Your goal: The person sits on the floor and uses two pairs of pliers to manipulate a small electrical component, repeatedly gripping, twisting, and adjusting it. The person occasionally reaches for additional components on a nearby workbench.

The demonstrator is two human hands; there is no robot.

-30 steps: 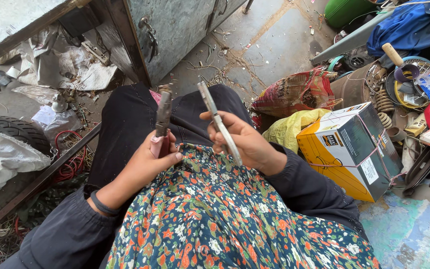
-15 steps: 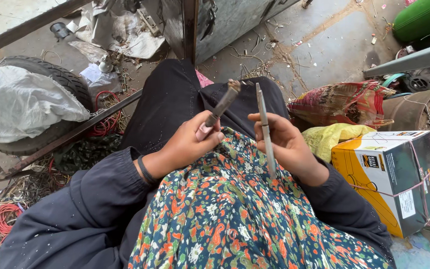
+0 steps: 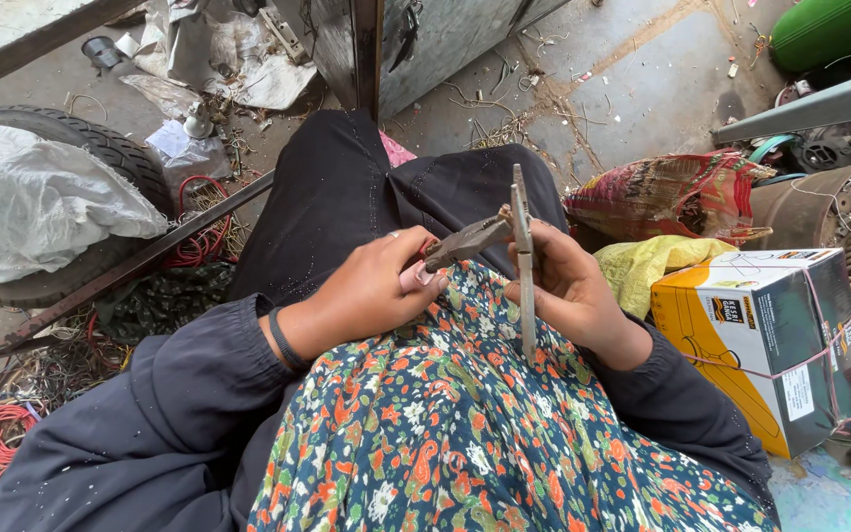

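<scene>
Pliers point(image 3: 465, 239) now lowered against strip point(image 3: 523, 261); left hand point(image 3: 376, 286), right hand point(image 3: 568, 291) gripping.

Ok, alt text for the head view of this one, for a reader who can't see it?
Seen from above, a seated person's left hand grips pliers whose jaws meet a thin flat metal strip held upright in the right hand, over a floral skirt. A strapped cardboard box sits at the right, a tyre at the left.
</scene>
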